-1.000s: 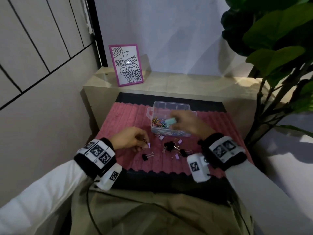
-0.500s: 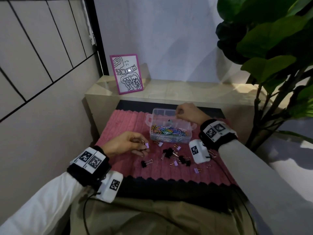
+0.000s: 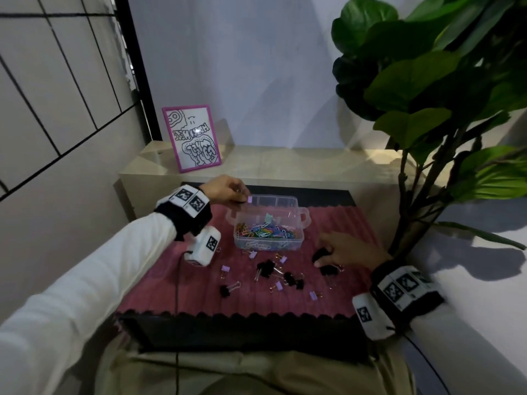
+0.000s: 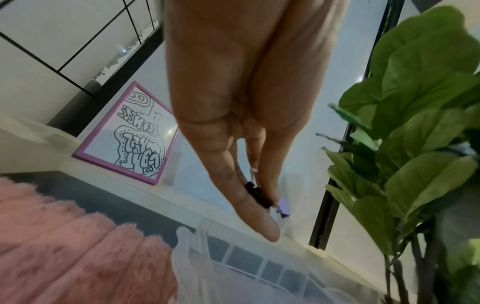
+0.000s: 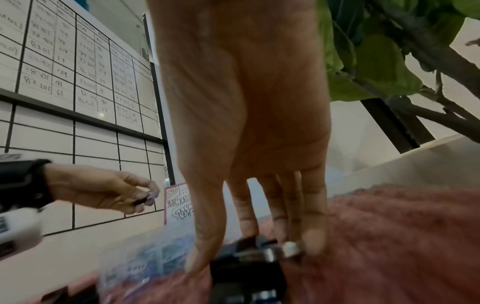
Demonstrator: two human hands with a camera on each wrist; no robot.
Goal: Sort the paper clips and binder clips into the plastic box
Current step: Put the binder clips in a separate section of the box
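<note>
Plastic box (image 3: 296,213): clear, glossy plastic, smooth walls. Paper clips (image 3: 265,230) inside: coloured coating, slight sheen. Binder clips (image 3: 266,266) near side of box: matt black bodies, shiny wire handles; small lilac ones (image 3: 225,268) look painted, matt. Large black clip (image 5: 246,267) under right hand (image 5: 246,123): bright polished metal handle. Mat (image 3: 336,223): pink, fuzzy ribbed cloth, matt. Shelf (image 3: 285,163) far side: pale, smooth, faint gloss. Picture frame (image 3: 191,138): purple, smooth; glazing reflective.
</note>
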